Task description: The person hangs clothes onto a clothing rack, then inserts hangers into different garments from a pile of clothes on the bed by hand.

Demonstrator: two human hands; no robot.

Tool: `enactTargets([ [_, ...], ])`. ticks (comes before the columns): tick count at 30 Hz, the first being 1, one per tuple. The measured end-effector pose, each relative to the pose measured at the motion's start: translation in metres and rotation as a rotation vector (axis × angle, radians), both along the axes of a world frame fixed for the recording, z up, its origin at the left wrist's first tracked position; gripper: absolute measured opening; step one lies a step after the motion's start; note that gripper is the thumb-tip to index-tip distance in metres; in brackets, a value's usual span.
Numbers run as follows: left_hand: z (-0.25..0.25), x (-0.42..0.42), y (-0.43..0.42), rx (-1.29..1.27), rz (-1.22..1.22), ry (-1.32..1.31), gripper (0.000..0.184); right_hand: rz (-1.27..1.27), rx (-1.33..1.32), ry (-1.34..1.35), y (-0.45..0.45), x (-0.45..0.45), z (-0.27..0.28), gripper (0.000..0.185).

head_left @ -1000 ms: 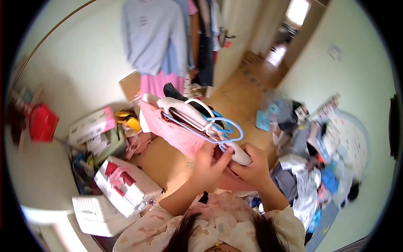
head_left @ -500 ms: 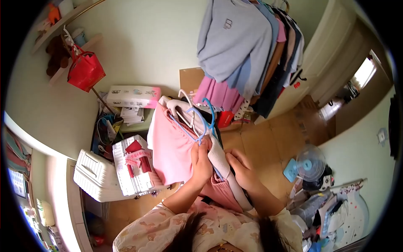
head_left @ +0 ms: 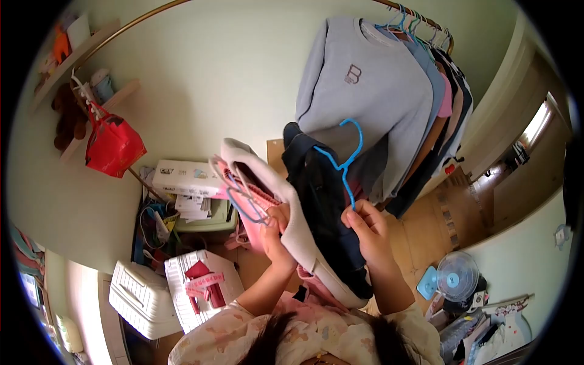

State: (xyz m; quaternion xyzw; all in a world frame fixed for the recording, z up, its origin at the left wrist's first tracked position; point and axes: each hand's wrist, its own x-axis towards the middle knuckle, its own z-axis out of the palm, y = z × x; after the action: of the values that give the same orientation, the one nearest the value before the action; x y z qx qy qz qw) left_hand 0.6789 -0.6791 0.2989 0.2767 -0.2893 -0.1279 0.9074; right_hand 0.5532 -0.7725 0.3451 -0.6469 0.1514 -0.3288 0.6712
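My right hand (head_left: 369, 226) pinches the lower right end of a blue clothes hanger (head_left: 344, 163). A dark navy garment (head_left: 319, 213) hangs on that hanger, and its kind is hard to make out. My left hand (head_left: 278, 243) is closed around other hangers (head_left: 246, 204), pale and slightly blurred, at the neck of the bundle. With them are a cream garment (head_left: 298, 228) and a pink garment (head_left: 258, 234) with a gathered waistband. The cream garment lies between the pink and the navy ones, and their lower parts drape against my body.
Ahead, a grey sweatshirt (head_left: 380, 79) and several garments hang from a rail (head_left: 420, 18). A red bag (head_left: 115, 143) hangs at left above a white package (head_left: 185, 177). Two white cases (head_left: 146, 301) stand lower left. A fan (head_left: 456, 277) and piled clothes (head_left: 468, 331) are at right.
The blue hanger with the navy garment has come apart from the bundle, rightward and up, in my right hand. My left hand has shifted left and down with the rest. The view has tilted up.
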Motion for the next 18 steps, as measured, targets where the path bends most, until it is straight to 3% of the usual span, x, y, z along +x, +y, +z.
enactTargets([
  [7,0.011,0.036,-0.068,-0.031,0.12,0.091,0.025,0.04,-0.235,0.032,-0.136,0.04,0.037,0.013],
  [9,0.022,0.048,-0.092,0.152,0.258,-0.041,0.028,-0.024,-0.316,-0.023,-0.169,0.053,0.065,0.014],
  [13,0.014,0.071,-0.133,0.215,0.329,0.012,0.029,-0.027,-0.418,-0.046,-0.239,0.07,0.113,0.033],
  [18,0.01,0.092,-0.165,0.224,0.397,0.008,0.021,-0.061,-0.68,-0.081,-0.329,0.108,0.171,0.029],
])
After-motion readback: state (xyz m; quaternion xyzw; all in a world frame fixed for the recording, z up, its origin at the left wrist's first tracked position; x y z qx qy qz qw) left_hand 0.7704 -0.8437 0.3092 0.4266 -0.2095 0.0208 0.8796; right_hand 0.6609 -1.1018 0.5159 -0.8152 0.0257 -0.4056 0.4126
